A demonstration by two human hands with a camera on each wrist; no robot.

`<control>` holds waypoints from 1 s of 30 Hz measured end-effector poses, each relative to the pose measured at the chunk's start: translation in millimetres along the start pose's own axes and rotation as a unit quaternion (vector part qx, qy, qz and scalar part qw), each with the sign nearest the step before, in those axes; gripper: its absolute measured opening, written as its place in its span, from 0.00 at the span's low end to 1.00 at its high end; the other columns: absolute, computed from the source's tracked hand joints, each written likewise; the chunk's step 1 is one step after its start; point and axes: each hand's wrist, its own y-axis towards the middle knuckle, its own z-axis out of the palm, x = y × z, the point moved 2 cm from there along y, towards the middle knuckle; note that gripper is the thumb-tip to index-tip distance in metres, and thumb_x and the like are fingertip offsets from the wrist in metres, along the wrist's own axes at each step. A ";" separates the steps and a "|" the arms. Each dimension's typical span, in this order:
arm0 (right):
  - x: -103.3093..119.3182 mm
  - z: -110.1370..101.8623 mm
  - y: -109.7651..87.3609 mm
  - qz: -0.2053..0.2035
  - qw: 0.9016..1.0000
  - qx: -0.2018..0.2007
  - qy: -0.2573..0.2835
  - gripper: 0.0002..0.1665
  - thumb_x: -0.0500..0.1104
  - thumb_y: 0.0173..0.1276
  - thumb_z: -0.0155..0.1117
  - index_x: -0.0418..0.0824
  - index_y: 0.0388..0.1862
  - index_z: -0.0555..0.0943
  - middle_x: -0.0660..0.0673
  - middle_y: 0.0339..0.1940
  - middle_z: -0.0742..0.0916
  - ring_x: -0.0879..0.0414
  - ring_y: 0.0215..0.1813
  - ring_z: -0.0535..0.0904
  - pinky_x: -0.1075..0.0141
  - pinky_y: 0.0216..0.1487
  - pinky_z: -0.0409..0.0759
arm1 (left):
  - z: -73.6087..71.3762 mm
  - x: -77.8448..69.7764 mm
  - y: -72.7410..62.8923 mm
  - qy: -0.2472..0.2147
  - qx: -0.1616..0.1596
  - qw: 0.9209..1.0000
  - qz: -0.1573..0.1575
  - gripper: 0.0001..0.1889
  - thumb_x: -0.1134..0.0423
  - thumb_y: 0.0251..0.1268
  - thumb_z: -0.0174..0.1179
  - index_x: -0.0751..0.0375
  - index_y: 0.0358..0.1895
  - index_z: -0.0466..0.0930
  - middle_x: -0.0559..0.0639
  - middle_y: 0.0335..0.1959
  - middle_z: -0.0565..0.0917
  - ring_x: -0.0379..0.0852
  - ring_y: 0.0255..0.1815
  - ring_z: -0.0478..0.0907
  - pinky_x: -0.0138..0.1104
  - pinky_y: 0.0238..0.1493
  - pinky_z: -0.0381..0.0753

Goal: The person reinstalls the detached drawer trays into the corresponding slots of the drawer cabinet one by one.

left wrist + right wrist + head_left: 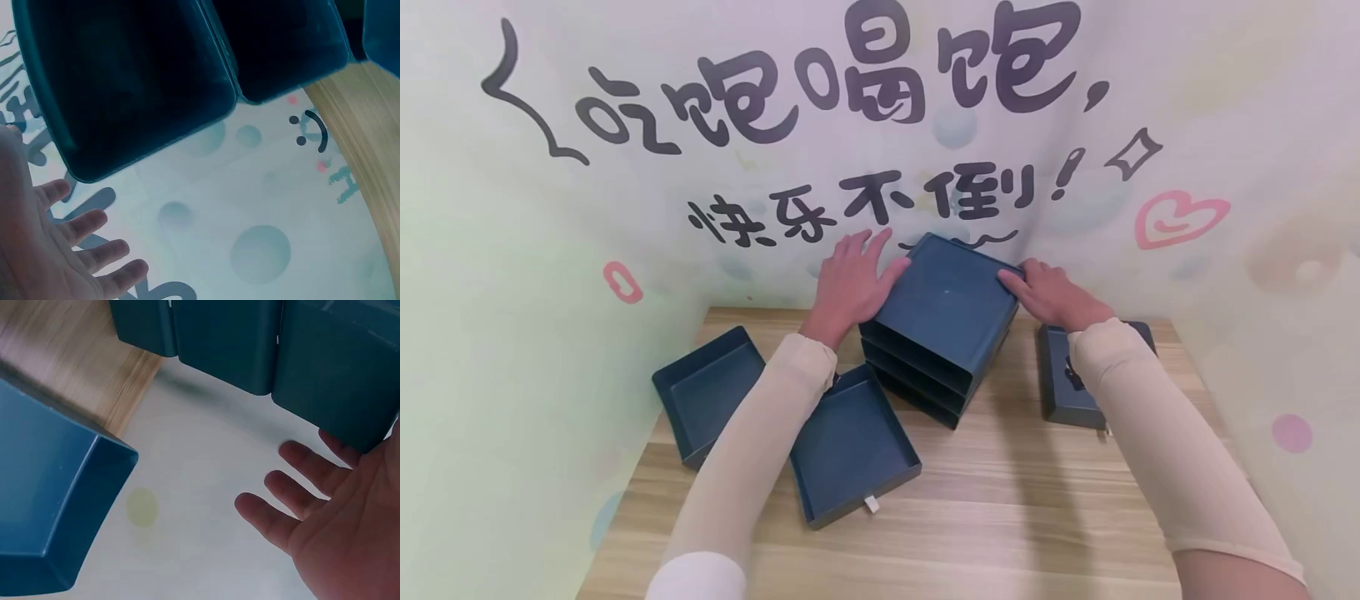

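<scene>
A dark blue stacked drawer case (951,300), with several open slots at its front, stands turned at an angle near the back wall. At its left side is my left hand (852,287), fingers spread and thumb by the top edge. My right hand (1052,293) touches the far right corner, its thumb lying on the top. In the right wrist view, the fingers of that hand reach out nearly straight past the case's tiers (225,344). Dark, hollow slots (125,81) show beside the spread left fingers in the left wrist view.
Two pulled-out drawers lie on the wooden table (970,533): one at far left (711,396), the other nearer (853,446) with a white tab (871,503). A third drawer (1060,396), holding a black item (1072,373), sits at right, partly behind my sleeve. Printed cloth walls surround the table.
</scene>
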 end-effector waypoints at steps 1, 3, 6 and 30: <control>0.4 0.5 0.1 0.000 1.000 0.004 0.002 0.58 0.77 0.75 0.27 0.26 0.76 0.52 0.22 0.74 0.66 0.30 0.69 0.65 0.35 0.73 0.65 | -1.3 -0.4 -2.2 -0.006 -0.006 1.000 0.002 0.38 0.27 0.74 0.35 0.39 0.81 0.54 0.55 0.81 0.60 0.59 0.81 0.56 0.60 0.74 0.65; 1.1 1.0 -0.3 -0.001 1.000 0.012 0.006 0.58 0.77 0.75 0.26 0.26 0.75 0.52 0.22 0.73 0.67 0.31 0.67 0.69 0.36 0.72 0.67 | -3.1 -0.8 -6.6 -0.014 -0.018 1.000 0.009 0.38 0.28 0.74 0.35 0.40 0.81 0.56 0.55 0.80 0.63 0.58 0.79 0.60 0.58 0.73 0.68; 1.4 1.6 -1.4 -0.001 1.000 0.022 0.010 0.58 0.77 0.76 0.25 0.26 0.76 0.49 0.22 0.74 0.67 0.32 0.68 0.70 0.37 0.73 0.68 | -4.4 -1.5 -13.4 -0.019 -0.036 0.999 0.024 0.37 0.29 0.76 0.35 0.43 0.80 0.59 0.55 0.77 0.67 0.59 0.74 0.65 0.56 0.71 0.70; -0.1 6.2 -2.0 0.010 0.999 0.024 0.030 0.54 0.73 0.78 0.22 0.24 0.75 0.46 0.20 0.73 0.65 0.30 0.68 0.70 0.36 0.73 0.67 | -2.3 -6.1 -98.7 -0.123 -0.153 0.980 0.026 0.28 0.45 0.76 0.53 0.60 0.69 0.69 0.58 0.56 0.78 0.54 0.53 0.72 0.45 0.50 0.77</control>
